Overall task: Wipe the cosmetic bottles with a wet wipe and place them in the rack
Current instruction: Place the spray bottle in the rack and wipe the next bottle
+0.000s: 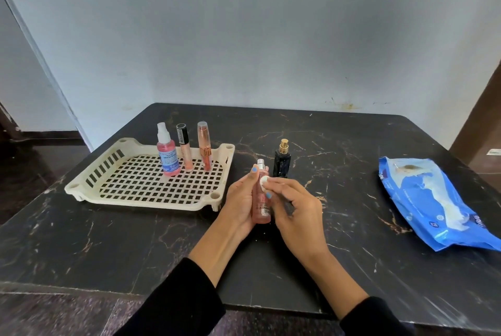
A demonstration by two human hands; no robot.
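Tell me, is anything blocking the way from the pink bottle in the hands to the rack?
Nothing visible does. The pink bottle is held just right of the rack; the near grid is bare, with three bottles standing at the back.

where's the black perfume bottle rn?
Head view, centre: the black perfume bottle stands upright on the table, just right of the rack, directly behind the hands.

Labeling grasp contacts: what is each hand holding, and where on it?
Left hand grips the pink spray bottle around its body. Right hand pinches a small white wipe against the bottle's upper part.
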